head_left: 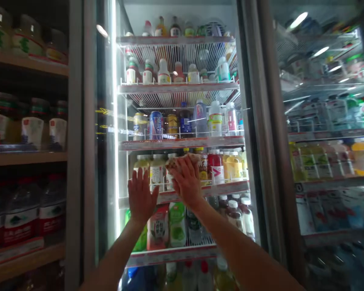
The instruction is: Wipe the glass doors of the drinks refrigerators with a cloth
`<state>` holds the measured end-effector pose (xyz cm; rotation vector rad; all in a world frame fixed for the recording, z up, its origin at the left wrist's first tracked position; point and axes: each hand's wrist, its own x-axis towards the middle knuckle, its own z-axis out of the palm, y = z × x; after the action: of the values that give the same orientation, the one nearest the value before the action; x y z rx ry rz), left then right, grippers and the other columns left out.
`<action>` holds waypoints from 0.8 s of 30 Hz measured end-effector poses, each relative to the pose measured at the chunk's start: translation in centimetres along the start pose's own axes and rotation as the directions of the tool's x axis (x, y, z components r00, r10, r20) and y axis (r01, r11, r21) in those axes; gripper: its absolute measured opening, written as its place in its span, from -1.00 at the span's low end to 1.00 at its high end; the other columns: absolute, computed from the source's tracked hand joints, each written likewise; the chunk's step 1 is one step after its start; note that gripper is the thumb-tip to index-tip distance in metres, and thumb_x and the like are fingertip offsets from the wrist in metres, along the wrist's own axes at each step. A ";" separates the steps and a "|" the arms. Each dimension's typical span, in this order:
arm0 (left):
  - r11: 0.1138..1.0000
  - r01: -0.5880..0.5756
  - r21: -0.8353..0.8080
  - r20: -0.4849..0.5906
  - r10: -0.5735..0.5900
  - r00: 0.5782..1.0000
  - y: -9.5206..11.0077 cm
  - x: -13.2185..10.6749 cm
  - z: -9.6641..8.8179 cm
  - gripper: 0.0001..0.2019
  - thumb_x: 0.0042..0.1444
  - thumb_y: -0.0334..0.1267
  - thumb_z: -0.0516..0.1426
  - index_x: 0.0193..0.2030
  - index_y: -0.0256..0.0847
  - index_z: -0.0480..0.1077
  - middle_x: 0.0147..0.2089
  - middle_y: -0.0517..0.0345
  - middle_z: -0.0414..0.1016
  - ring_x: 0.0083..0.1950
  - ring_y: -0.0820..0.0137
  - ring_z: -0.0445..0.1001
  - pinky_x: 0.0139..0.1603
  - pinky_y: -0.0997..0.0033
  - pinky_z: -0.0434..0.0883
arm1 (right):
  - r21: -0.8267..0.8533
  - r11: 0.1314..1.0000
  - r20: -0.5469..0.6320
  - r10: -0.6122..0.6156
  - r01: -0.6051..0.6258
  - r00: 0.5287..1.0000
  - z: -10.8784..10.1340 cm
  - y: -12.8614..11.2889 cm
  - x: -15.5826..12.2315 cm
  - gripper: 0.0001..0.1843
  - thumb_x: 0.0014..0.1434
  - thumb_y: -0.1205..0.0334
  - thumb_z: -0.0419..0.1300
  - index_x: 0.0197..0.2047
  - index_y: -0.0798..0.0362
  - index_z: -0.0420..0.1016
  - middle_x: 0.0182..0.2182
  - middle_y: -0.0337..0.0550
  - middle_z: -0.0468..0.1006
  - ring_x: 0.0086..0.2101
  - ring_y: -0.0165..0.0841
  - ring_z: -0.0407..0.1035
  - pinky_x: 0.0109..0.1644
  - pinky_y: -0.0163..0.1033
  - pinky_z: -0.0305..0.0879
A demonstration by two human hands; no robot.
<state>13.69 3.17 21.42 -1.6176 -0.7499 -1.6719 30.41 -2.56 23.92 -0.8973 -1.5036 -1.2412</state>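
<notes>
In the head view my left hand (141,198) is raised with its fingers stretched out, palm toward the glass door (127,161) of a lit drinks cooler. Higher and to the right, my right hand (188,182) holds a crumpled, patterned cloth (183,160) against the glass. Part of the cloth shows above and beside the fingers; the rest is hidden under the hand. Behind the glass, bottles stand on the shelf at the cloth's height, among them a red bottle (215,165). Below the hands, a green pack (177,224) and a red pack (158,228) stand on a lower shelf.
Thick metal door frames (89,121) flank the glass on both sides. Wooden shelves (27,157) with bottles stand at the left. Another cooler with stocked shelves (330,133) is at the right. Lights reflect in the glass.
</notes>
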 end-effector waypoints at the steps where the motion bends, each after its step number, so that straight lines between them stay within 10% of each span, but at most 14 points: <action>1: 1.000 -0.006 0.023 0.014 0.005 1.000 -0.4 -0.5 0.0 -0.38 0.20 -0.08 -0.06 0.35 -0.23 -0.15 0.37 -0.17 -0.06 0.40 0.11 -0.17 0.32 -0.09 -0.07 | -0.027 0.999 0.013 -0.044 0.044 0.999 -0.8 1.3 -1.0 -0.67 0.20 0.19 0.03 0.03 -0.12 0.39 0.20 -0.18 0.23 0.25 -0.21 -0.07 0.27 0.10 -0.10; 3: 0.999 -0.017 0.047 0.035 0.015 0.999 -0.5 -1.0 0.1 -0.37 0.21 -0.07 -0.08 0.35 -0.25 -0.18 0.37 -0.15 -0.07 0.40 0.12 -0.19 0.32 -0.06 -0.08 | -0.087 0.993 0.012 -0.080 0.080 0.997 -3.1 4.8 -3.6 -0.68 0.20 0.23 0.03 0.02 -0.15 0.39 0.18 -0.23 0.27 0.23 -0.25 0.00 0.27 0.11 -0.09; 7: 0.995 -0.013 0.102 0.058 0.007 0.998 0.1 -0.7 0.3 -0.37 0.22 -0.09 -0.10 0.36 -0.28 -0.20 0.38 -0.14 -0.11 0.41 0.14 -0.22 0.33 -0.02 -0.10 | -0.222 0.933 -0.254 0.224 -0.282 0.941 -6.0 9.5 -7.9 -0.55 0.17 0.27 0.05 0.15 -0.04 0.28 0.28 -0.05 0.05 0.26 -0.07 -0.09 0.21 0.23 -0.02; 10: 0.993 -0.015 0.117 0.053 0.009 0.999 0.1 -0.6 0.2 -0.36 0.21 -0.10 -0.08 0.36 -0.29 -0.21 0.39 -0.14 -0.13 0.41 0.14 -0.23 0.33 0.00 -0.11 | -0.121 0.969 -0.196 0.188 -0.214 0.963 -4.4 6.2 -8.6 -0.48 0.17 0.33 0.01 0.21 -0.05 0.19 0.33 -0.10 -0.13 0.28 -0.10 -0.20 0.24 0.20 -0.04; 14: 0.992 -0.031 0.119 0.049 0.026 0.998 0.0 -1.9 0.0 -0.37 0.22 -0.14 -0.07 0.36 -0.22 -0.25 0.39 -0.11 -0.14 0.40 0.16 -0.21 0.33 0.01 -0.09 | 0.025 0.984 0.098 -0.180 0.178 0.979 -2.3 1.7 -8.4 -0.54 0.15 0.30 0.02 0.14 -0.11 0.29 0.25 -0.21 0.15 0.26 -0.25 -0.09 0.32 0.05 -0.16; 21: 0.991 -0.017 0.131 0.058 0.010 0.998 0.6 -4.4 -0.1 -0.38 0.22 -0.20 -0.08 0.36 -0.20 -0.27 0.40 -0.09 -0.18 0.41 0.16 -0.21 0.34 -0.02 -0.14 | -0.192 0.934 -0.224 0.257 -0.301 0.940 -5.1 6.8 -10.0 -0.47 0.16 0.32 0.01 0.22 -0.04 0.19 0.31 -0.05 -0.03 0.27 -0.07 -0.15 0.23 0.23 -0.08; 24: 0.993 -0.023 0.117 0.058 0.016 0.998 0.5 -4.3 -0.3 -0.37 0.22 -0.21 -0.07 0.36 -0.18 -0.28 0.40 -0.09 -0.18 0.41 0.17 -0.21 0.33 -0.02 -0.13 | -0.076 0.995 0.015 0.073 -0.072 0.997 -3.8 3.0 -11.2 -0.46 0.14 0.33 0.00 0.21 -0.04 0.21 0.29 -0.09 0.04 0.27 -0.15 -0.13 0.29 0.13 -0.14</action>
<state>13.90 3.02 17.07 -1.5901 -0.8426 -1.5444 37.09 -5.29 14.08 -1.0062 -1.4331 -1.2471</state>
